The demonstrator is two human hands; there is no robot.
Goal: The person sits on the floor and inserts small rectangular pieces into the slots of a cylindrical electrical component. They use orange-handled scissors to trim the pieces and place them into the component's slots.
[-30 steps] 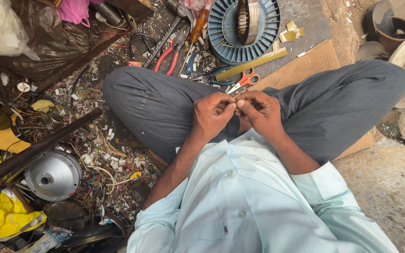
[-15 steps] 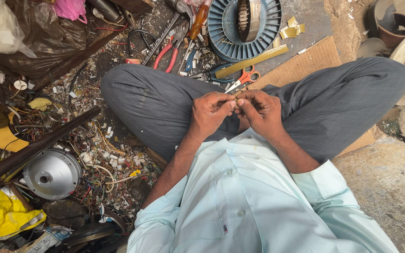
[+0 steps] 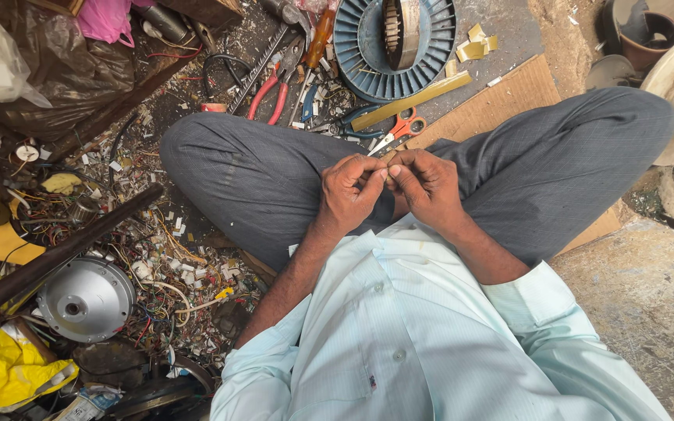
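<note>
I sit cross-legged on the floor in grey trousers and a pale shirt. My left hand (image 3: 350, 193) and my right hand (image 3: 424, 185) meet over my lap, fingertips pinched together on one small thin piece (image 3: 387, 174); it is too small to tell what it is. Orange-handled scissors (image 3: 399, 129) lie just beyond my hands. A yellow flat strip (image 3: 411, 101) lies past them. A blue ribbed round part (image 3: 395, 43) with a metal core sits farther out.
Red-handled pliers (image 3: 268, 93) and other tools lie ahead to the left. Wire scraps and bits (image 3: 173, 257) cover the floor on my left, by a round metal cover (image 3: 86, 298) and a dark pipe (image 3: 56, 257). Cardboard (image 3: 509, 101) lies under my right leg.
Both hands stay together over my lap, the fingers shifting slightly on the small piece. The view has tilted a little; nothing else has moved.
</note>
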